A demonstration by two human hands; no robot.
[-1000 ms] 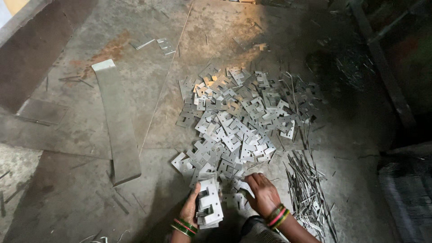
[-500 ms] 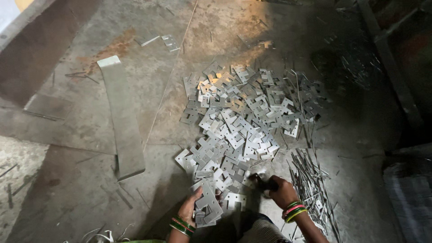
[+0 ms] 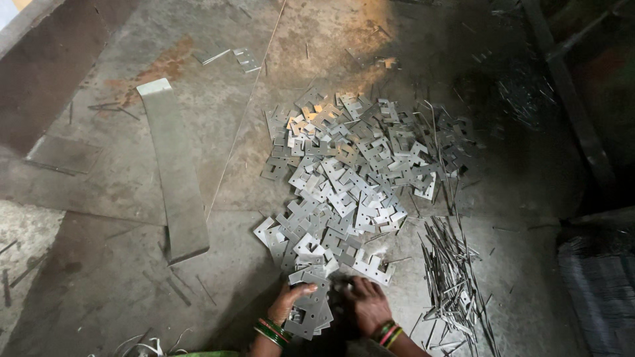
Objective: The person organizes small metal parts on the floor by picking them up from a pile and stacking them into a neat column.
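Two hands work at the near edge of the heap of notched metal plates (image 3: pixel 357 178) spread over the concrete floor (image 3: pixel 251 132). The left hand (image 3: pixel 286 305) holds a small stack of plates (image 3: pixel 309 311), thumb curled over its top edge and the rest of the hand beneath it, so its fingers are closed around the stack. Compared with a second ago, this stack sits in much the same grip, just below the heap's near edge. The right hand (image 3: pixel 368 305) has changed more: half a second ago it was lifted a little to the right of the stack, and now it lies palm down on the floor just right of the stack, fingers bent toward the loose plates at the heap's near edge. Whether those fingers have pinched a plate I cannot tell, since the back of the hand hides them. By my reading, another plate is being gathered for the stack. A bundle of thin metal rods (image 3: pixel 453 277) lies right of the heap, and a long flat metal strip (image 3: pixel 173 172) lies well to its left
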